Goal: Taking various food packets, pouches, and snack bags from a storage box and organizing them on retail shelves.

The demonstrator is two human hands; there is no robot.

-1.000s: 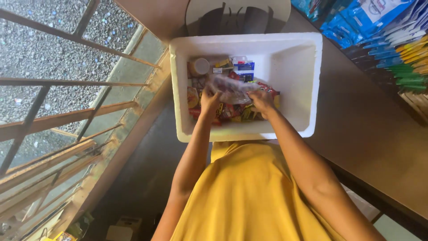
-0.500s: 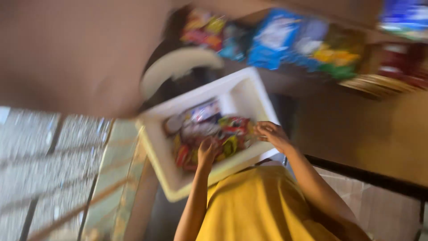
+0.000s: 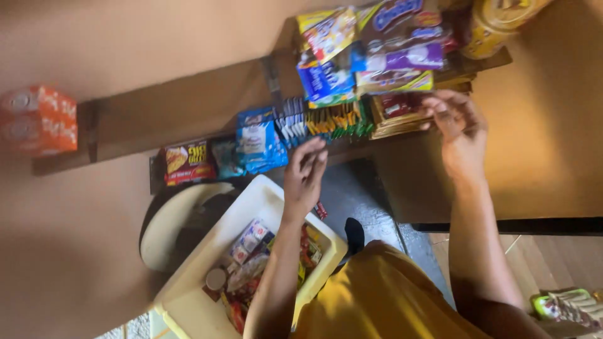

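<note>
My left hand (image 3: 305, 177) is raised above the white foam box (image 3: 188, 295), fingers loosely apart and holding nothing, close to the row of small hanging sachets (image 3: 326, 120). My right hand (image 3: 457, 127) reaches up to a stack of red and brown packets (image 3: 397, 112) on the shelf edge, with its fingertips at the stack; a grip on a packet is not clear. The box holds several snack packets (image 3: 257, 263) and a small round lid. I wear a yellow top (image 3: 383, 295).
Colourful snack bags (image 3: 370, 50) hang above the brown counter (image 3: 540, 157). A blue packet (image 3: 259, 139) and a red packet (image 3: 186, 162) hang at the left. An orange carton (image 3: 39, 119) sits far left. A white round seat (image 3: 182, 220) stands beside the box.
Both hands have left the foam box and risen toward the hanging packets. The view has swung from the box and grille to the shelf of snacks.
</note>
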